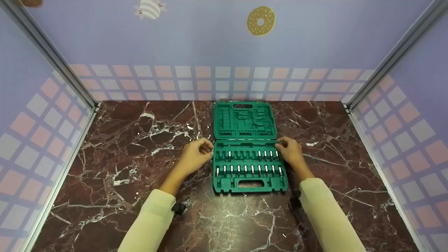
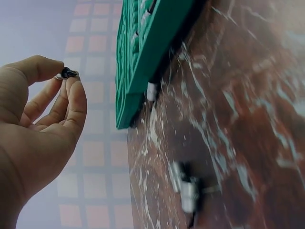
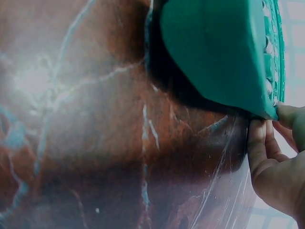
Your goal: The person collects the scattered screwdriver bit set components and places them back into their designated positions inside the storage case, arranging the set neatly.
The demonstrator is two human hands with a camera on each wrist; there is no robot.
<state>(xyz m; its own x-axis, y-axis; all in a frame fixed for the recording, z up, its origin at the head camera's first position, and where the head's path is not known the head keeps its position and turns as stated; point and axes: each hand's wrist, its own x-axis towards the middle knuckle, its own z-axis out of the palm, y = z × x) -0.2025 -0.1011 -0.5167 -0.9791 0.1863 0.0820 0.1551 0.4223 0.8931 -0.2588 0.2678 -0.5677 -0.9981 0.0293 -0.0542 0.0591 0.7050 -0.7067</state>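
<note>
An open green tool case lies on the table with its lid folded back toward the wall. Several silver bit sockets stand in its lower row; the upper row holds some at the right and one nearer the left. Left of the case, my left hand is raised. Its thumb and fingertips pinch a small bit socket, best seen in the left wrist view. My right hand grips the case's right edge near the hinge, thumb above and fingers against the side.
Loose bit sockets lie on the dark red marble-patterned table in the left wrist view, some blurred. Another small silver piece is beside the case. Patterned walls enclose the table at the back and both sides.
</note>
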